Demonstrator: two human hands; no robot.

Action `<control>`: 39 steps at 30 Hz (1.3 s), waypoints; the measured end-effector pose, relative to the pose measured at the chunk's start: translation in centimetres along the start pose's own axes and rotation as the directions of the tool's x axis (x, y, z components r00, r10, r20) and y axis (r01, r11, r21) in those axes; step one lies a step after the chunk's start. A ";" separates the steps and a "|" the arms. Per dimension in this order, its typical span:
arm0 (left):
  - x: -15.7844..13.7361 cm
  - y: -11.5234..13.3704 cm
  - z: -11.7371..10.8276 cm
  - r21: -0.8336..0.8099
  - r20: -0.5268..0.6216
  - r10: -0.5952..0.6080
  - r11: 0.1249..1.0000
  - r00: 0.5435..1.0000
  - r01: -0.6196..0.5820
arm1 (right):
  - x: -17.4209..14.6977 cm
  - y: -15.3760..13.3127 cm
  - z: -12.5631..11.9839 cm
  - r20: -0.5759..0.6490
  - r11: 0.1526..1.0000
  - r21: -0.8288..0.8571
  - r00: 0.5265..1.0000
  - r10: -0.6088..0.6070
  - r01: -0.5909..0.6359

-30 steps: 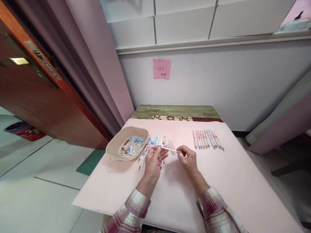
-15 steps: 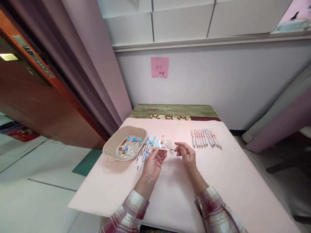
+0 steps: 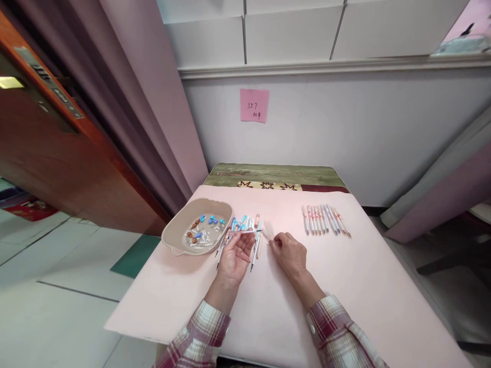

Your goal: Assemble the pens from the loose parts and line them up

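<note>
A desk under a smooth pale pink cover [image 3: 268, 322], with two bare hands among slim pens and pen parts.
On its left side sits a shallow beige plastic basin [image 3: 174, 239]; on its right, a neat row of slender pale pens with patterned barrels [image 3: 323, 220]. Beside the basin lies a loose heap of blue, orange and white pen parts [image 3: 253, 257]. The left hand [image 3: 236, 256], palm up, holds a thin white rod with a dark tip [image 3: 250, 232] between thumb and fingers, above that heap. The right hand [image 3: 290, 254] has its fingers curled narrow beside small clear plastic pieces [image 3: 267, 228]; whether it grips one, I cannot tell. Tiny blue, brown and white bits [image 3: 213, 220] lie inside the basin.
</note>
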State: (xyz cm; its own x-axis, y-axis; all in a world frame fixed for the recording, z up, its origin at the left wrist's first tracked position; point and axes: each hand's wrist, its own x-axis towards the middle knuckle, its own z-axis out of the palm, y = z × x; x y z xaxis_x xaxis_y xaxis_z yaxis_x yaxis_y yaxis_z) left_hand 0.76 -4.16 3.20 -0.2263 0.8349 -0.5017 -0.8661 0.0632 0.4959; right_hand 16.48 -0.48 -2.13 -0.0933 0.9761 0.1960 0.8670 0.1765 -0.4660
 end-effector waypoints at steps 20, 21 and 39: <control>0.0 -0.4 -0.3 0.022 0.018 0.075 0.997 0.997 -0.076 | 2.2 -0.7 0.6 -0.061 0.978 0.099 0.980 0.190 -0.184; 0.0 -0.5 -0.3 0.029 0.019 0.092 0.995 0.996 -0.092 | 2.1 -0.4 0.5 -0.091 0.964 0.185 0.974 0.208 -0.188; -0.2 -2.2 0.3 0.086 0.025 0.194 0.977 0.981 -0.195 | 0.7 1.0 -2.6 -0.194 0.576 0.805 0.981 0.025 0.144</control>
State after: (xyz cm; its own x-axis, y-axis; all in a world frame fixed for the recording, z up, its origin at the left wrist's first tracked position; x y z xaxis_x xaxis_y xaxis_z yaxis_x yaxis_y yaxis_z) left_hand 2.80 -4.31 2.40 -0.3785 0.8447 -0.3784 -0.7640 -0.0543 0.6430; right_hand 18.51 0.02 -0.21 0.0255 0.9372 0.3478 0.0922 0.3442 -0.9343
